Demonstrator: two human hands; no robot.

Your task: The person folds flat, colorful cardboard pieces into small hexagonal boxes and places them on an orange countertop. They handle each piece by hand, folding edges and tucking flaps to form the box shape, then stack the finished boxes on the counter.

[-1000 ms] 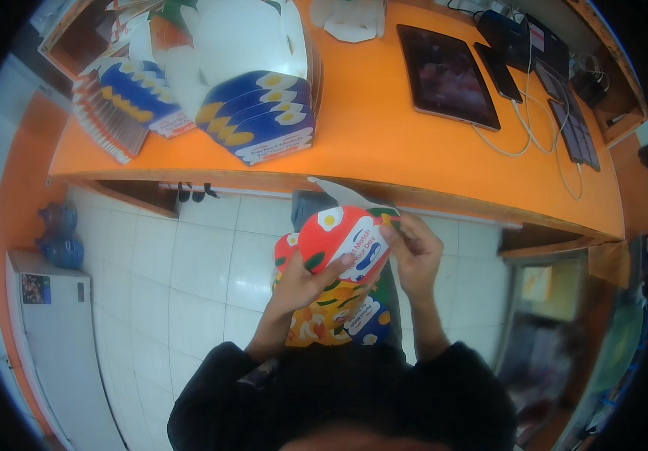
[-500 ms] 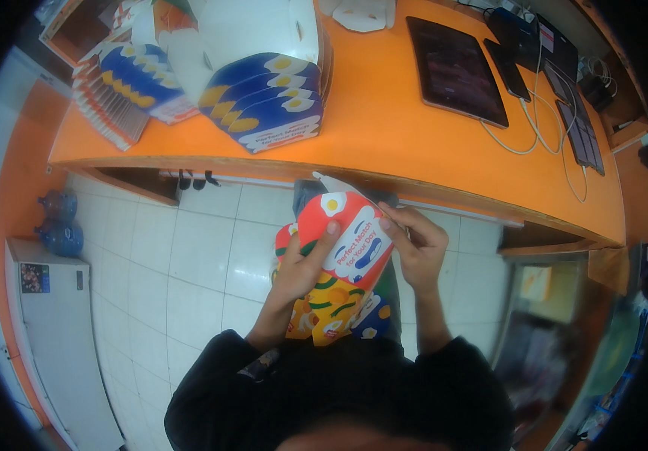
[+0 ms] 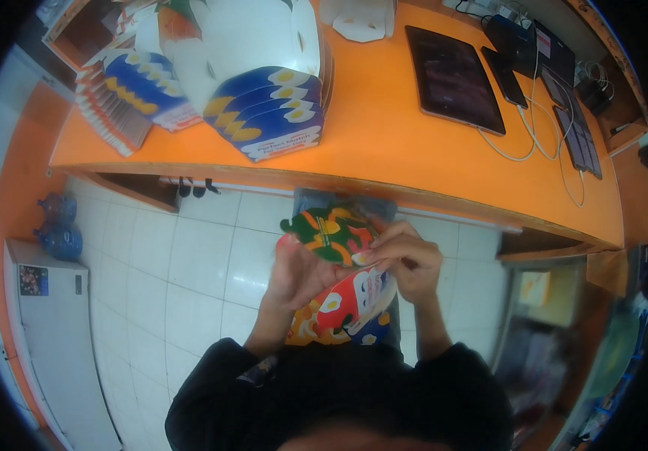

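Over my lap, my right hand (image 3: 408, 259) pinches the edge of a folding paper food carton (image 3: 331, 237), whose green panel with orange and red shapes faces up. Beside its left end is my left hand (image 3: 297, 272), palm turned up and fingers stretched partly beneath the green panel; their tips are hidden. Below the hands shows a red panel (image 3: 346, 297) with a fried-egg picture and white patch; whether it belongs to the same carton I cannot tell. Yellow and blue printed card (image 3: 312, 319) lies under it, against my dark clothing.
On the orange counter (image 3: 369, 143) ahead stand nested blue cartons (image 3: 267, 113) with white insides, beside a row of flat ones (image 3: 113, 113). To the right lie a tablet (image 3: 455, 79), phones (image 3: 503, 75) and white cables (image 3: 534, 139). A white cabinet (image 3: 57, 323) and blue water jugs (image 3: 60, 239) stand left.
The carton has turned from its red face to its green patterned panel. My left hand has let go of the red face and turned palm up; my right hand has moved slightly down.
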